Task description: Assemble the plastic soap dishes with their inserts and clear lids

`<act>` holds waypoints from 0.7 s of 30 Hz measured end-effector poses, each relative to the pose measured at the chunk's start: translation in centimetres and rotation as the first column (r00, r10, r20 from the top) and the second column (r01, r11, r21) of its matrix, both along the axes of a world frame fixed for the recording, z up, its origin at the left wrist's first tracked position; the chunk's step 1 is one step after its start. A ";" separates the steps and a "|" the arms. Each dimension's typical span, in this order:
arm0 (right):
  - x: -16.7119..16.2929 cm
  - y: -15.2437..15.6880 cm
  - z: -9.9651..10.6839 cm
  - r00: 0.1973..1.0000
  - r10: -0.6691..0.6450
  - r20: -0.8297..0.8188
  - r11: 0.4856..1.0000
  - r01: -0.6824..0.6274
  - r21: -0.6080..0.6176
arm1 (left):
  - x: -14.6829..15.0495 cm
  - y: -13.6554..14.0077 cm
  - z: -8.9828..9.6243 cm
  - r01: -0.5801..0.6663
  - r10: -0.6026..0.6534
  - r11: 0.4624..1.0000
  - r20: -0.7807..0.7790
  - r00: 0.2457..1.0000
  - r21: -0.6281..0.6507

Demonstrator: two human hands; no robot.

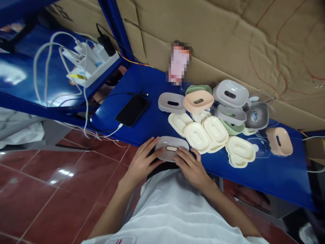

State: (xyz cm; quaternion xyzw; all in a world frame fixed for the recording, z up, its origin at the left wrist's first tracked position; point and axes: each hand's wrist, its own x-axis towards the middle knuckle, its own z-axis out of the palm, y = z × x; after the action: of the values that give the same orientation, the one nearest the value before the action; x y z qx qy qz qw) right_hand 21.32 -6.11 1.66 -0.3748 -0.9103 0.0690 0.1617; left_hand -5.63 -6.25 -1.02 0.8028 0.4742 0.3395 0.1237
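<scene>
At the near edge of the blue table, a grey plastic soap dish (165, 143) lies between my hands, with a cream piece showing through its oval slot. My left hand (142, 161) grips its left end, fingers along the side. Over the right end and near the slot, the fingers of my right hand (191, 166) press on the dish. Its underside is hidden. Just beyond are several cream oval trays (197, 137). Behind them sit a grey dish shell (172, 102), a peach dish shell (198, 101) and more grey and green ones in a pile.
A black phone (132, 110) lies on the blue table (154, 81) at left, a white cable beside it. Another phone (179, 64), blurred, leans against the cardboard (215, 40). A power strip (93, 73) with cables sits on the left shelf. At right is a peach shell (285, 142).
</scene>
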 end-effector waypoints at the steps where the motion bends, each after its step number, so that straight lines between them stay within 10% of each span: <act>1: 0.1 0.4 0.3 0.999 0.028 0.025 1.000 -0.028 -0.005 | -0.1 0.2 -0.1 0.008 -0.008 1.000 0.009 1.000 0.012; 5: 2.0 3.8 2.4 0.999 0.049 -0.021 0.996 -0.047 0.078 | -0.3 0.7 -0.3 0.002 -0.003 1.000 0.026 1.000 0.025; 9: 5.6 9.6 3.8 0.943 -0.321 -0.091 0.916 0.333 0.224 | -0.2 0.8 -0.2 -0.023 0.022 0.999 0.049 0.999 0.022; 13: 7.7 13.8 3.3 0.901 -0.432 0.034 0.860 0.401 0.317 | 0.1 0.8 0.1 -0.037 0.039 0.999 0.050 0.998 -0.032; 21: 6.7 12.9 3.6 0.910 -0.413 -0.043 0.876 0.410 0.255 | 2.0 1.2 0.9 -0.057 0.060 0.987 0.015 0.998 -0.148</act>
State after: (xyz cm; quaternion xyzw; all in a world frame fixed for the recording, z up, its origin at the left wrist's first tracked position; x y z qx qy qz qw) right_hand 28.02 6.76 5.26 -0.5357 -0.8120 -0.0883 0.2142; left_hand -3.66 -5.10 -0.15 0.7737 0.5202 0.3149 0.1776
